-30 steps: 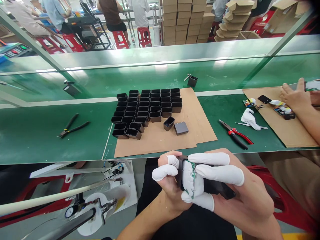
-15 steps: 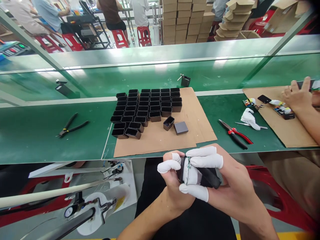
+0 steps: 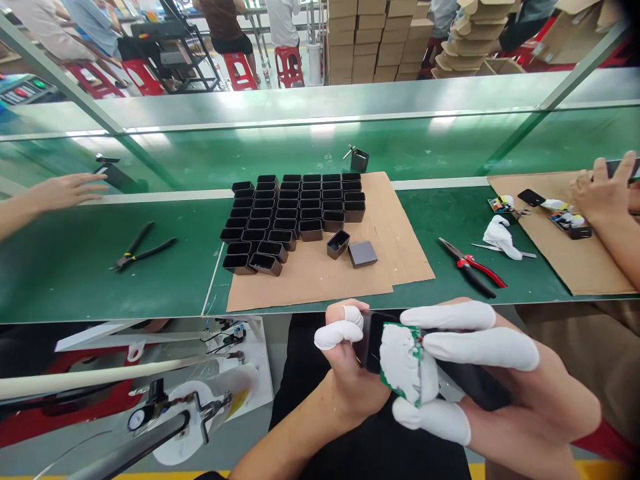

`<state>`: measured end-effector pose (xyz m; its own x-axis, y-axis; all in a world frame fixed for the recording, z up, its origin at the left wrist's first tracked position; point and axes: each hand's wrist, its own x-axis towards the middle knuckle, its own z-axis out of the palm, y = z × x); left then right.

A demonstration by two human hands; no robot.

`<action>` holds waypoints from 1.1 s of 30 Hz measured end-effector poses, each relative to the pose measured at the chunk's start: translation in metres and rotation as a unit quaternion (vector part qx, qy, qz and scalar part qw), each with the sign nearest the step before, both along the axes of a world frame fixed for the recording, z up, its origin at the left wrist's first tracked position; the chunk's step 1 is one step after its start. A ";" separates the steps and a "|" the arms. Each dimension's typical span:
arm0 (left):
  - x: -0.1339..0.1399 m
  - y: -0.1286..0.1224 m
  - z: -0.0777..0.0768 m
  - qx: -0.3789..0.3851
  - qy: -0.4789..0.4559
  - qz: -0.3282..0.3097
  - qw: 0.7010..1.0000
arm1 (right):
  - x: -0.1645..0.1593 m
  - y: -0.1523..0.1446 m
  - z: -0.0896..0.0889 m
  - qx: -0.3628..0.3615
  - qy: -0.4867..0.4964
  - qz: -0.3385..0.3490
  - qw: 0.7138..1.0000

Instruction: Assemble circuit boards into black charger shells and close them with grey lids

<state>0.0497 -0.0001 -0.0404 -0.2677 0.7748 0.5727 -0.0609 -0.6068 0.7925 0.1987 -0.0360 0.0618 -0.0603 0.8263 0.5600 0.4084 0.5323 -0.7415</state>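
Now holding a black case (image 3: 371, 343) in the left hand (image 3: 353, 380) and a circuit board (image 3: 400, 360) in the right hand (image 3: 530, 383), close together above the lap (image 3: 400, 453), just off the near edge of the green bench (image 3: 75, 280). Closed round the case on the left; pinching the board on the right between fingers and thumb, with white finger covers (image 3: 465, 350) on both sides. Showing white coating across the board's face and green at its edges, right beside the case; cannot tell about contact between them. Holding also a dark piece (image 3: 483, 387) under the right fingers, mostly hidden. Can see ahead, on cardboard (image 3: 320, 283), close-set rows of open black cases (image 3: 310, 212), plus a single open case (image 3: 338, 245) beside a grey-black block (image 3: 363, 255). Can make out black-handled cutters (image 3: 135, 252) to the left, red-and-black pliers (image 3: 465, 261) to the right, and a crumpled white piece (image 3: 500, 233) farther right. Can spot also a co-worker's hand (image 3: 70, 192) stretched over the bench at far left
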 end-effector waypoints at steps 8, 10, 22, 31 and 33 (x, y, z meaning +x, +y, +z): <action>-0.003 0.001 -0.003 0.025 -0.007 -0.009 1.000 | -0.005 0.000 0.001 0.006 -0.021 0.008 1.000; -0.003 0.003 -0.002 0.019 -0.006 -0.013 1.000 | -0.005 0.003 0.004 0.007 -0.030 0.015 0.999; -0.003 0.000 -0.010 0.031 0.008 -0.011 0.999 | -0.006 0.008 0.002 0.022 -0.045 0.041 0.998; -0.003 0.000 -0.007 0.041 0.013 -0.025 0.999 | -0.010 0.009 0.004 0.020 -0.064 0.038 0.997; -0.003 -0.001 -0.008 0.044 0.015 -0.029 0.998 | -0.011 0.009 0.006 0.013 -0.065 0.037 0.997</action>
<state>0.0463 -0.0008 -0.0480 -0.2047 0.7347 0.6468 -0.0747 -0.6706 0.7381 0.1874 -0.0268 0.0679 -0.1944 0.8020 0.5648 0.4593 0.5832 -0.6700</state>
